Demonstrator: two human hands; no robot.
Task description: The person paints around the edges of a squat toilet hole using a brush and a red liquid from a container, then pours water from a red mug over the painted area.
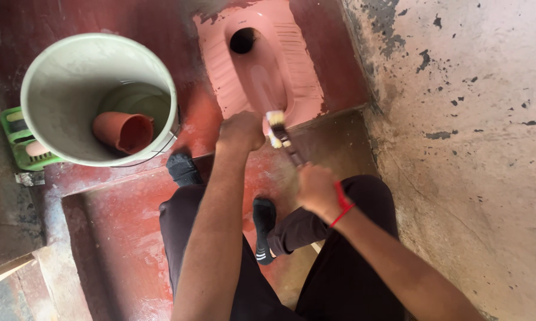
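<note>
My right hand (317, 191), with a red thread at the wrist, grips the dark handle of a brush (283, 138) whose pale bristle head sits at the near rim of a pink squat toilet pan (300, 65). My left hand (242, 129) is closed into a fist right beside the brush head, over the pan's near edge; whether it holds anything I cannot tell. My legs in dark trousers and dark socks stand on the red floor below.
A large pale green bucket (48, 77) with a reddish-brown mug (124, 131) inside stands at the left on the red step. A green basket (15, 139) is behind it. A stained, peeling wall (470, 137) rises at the right.
</note>
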